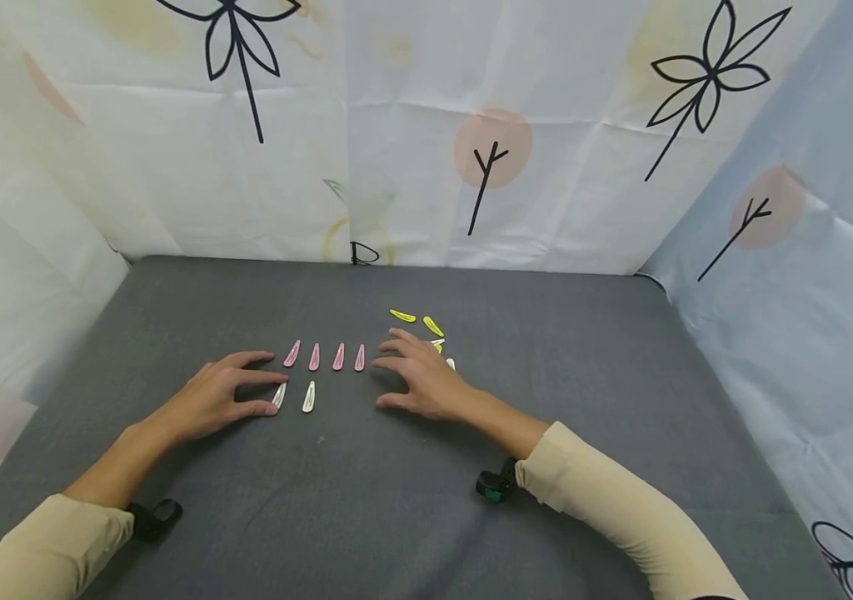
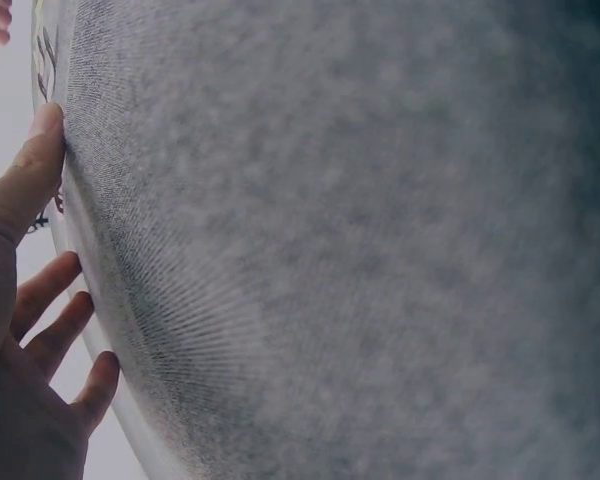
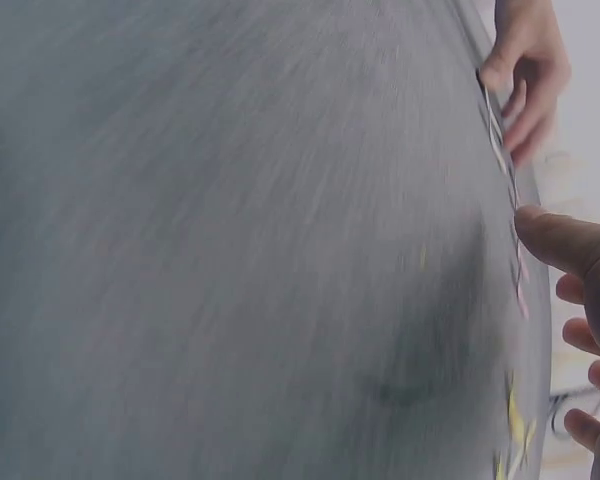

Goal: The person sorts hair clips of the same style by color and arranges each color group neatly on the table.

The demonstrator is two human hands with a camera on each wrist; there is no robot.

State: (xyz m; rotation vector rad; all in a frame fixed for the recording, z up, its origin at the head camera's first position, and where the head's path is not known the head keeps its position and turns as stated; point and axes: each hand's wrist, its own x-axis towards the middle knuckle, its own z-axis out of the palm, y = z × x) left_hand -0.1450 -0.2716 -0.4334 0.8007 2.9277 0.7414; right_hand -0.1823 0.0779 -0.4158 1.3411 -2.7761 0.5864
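Note:
My left hand (image 1: 215, 393) is low over the cloth, with a white snap hair clip (image 1: 280, 395) between thumb and index fingertips. Another white hair clip (image 1: 309, 397) lies just to its right. Above these runs a row of several pink hair clips, from the leftmost pink clip (image 1: 292, 353) to the rightmost pink clip (image 1: 360, 357). My right hand (image 1: 426, 379) hovers right of that row, fingers spread, with nothing visible in them. Beyond it lie yellow hair clips (image 1: 433, 326) and white ones (image 1: 451, 364), partly hidden behind the hand.
A grey cloth (image 1: 366, 517) covers the table. Pale printed curtains (image 1: 411, 183) stand along its back and sides. A dark strap with a small device (image 1: 497, 482) sits at the right cuff, and another strap (image 1: 155, 521) at the left cuff.

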